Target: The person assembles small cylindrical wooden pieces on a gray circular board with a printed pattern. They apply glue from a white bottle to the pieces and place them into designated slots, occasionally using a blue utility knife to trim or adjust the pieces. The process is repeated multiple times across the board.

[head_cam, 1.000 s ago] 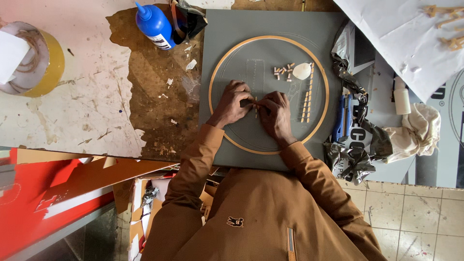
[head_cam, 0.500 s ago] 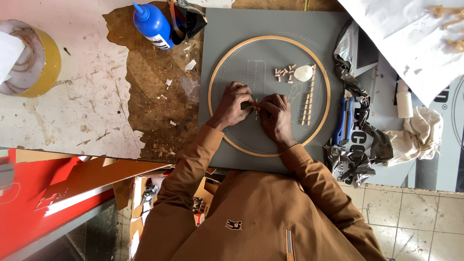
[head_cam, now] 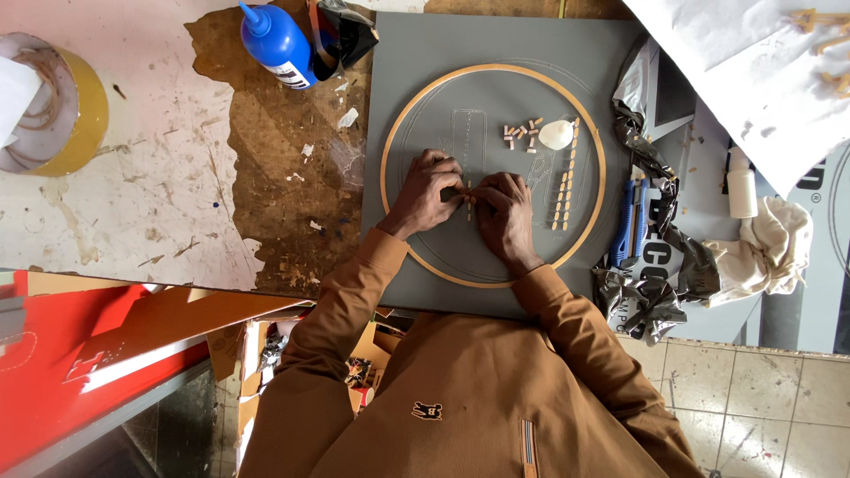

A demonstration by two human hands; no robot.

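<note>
Both hands, the left hand (head_cam: 427,188) and right hand (head_cam: 505,215), are pinching one small wooden piece (head_cam: 468,196) inside the wooden hoop (head_cam: 400,149) on the grey board (head_cam: 398,265).

Grey board (head_cam: 403,106) with tan wooden ring (head_cam: 493,174) and pale outline drawing. Small tan wood pieces (head_cam: 521,134), white blob (head_cam: 556,134). Blue glue bottle (head_cam: 276,42), blue-handled tool (head_cam: 630,223), yellow tape roll (head_cam: 55,111). Brown sleeves (head_cam: 354,292). Worn white-and-brown tabletop (head_cam: 159,186).

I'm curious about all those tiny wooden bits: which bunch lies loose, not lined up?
The small wooden pieces beside the white blob, scattered at odd angles. The others stand in neat columns right of the right hand.
</note>
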